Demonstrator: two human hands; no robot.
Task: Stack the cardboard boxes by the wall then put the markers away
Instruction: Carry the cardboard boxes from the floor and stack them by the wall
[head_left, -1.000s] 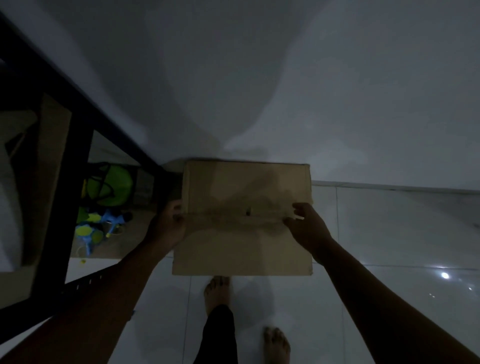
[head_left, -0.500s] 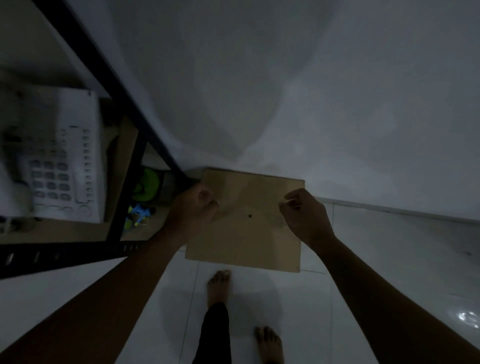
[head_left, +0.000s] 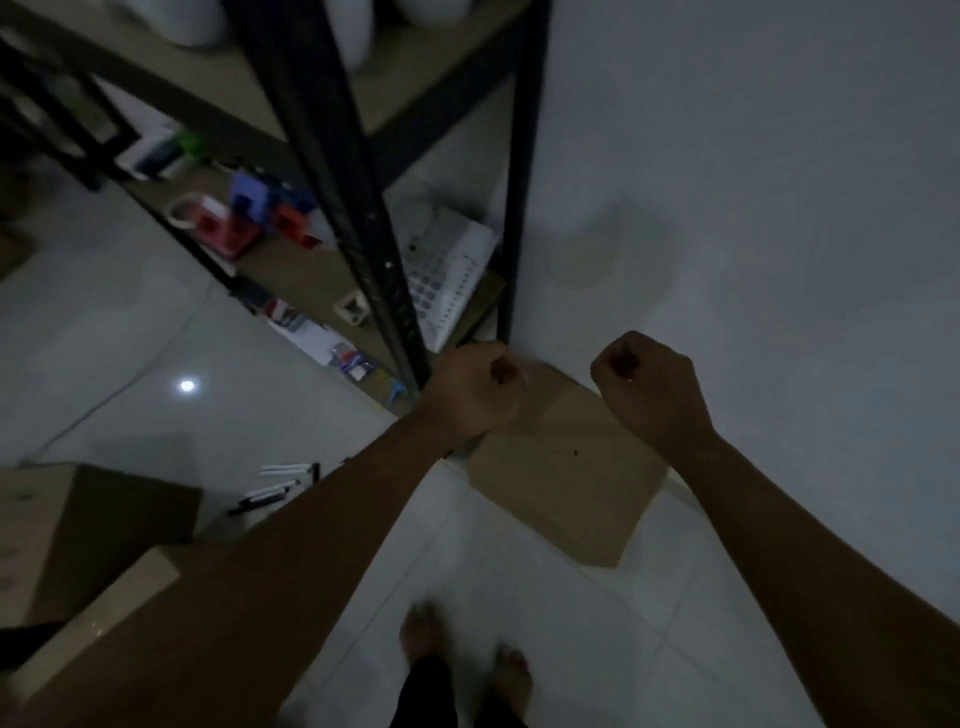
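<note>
A black metal shelving rack (head_left: 332, 171) was positioned against the wall (head_left: 753, 182). One cardboard box (head_left: 566, 467) was located on the floor at the wall, beside the rack. Two further cardboard boxes (head_left: 78, 525) were located at lower left, with the markers (head_left: 275, 488) on the floor beside them. The left hand (head_left: 475, 392) and right hand (head_left: 647, 389) were held above the box, fingers curled, nothing gripped.

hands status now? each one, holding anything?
Left hand: fingers curled, holding nothing, above the cardboard box by the wall.
Right hand: fingers curled into a fist, holding nothing, off the box.
</note>
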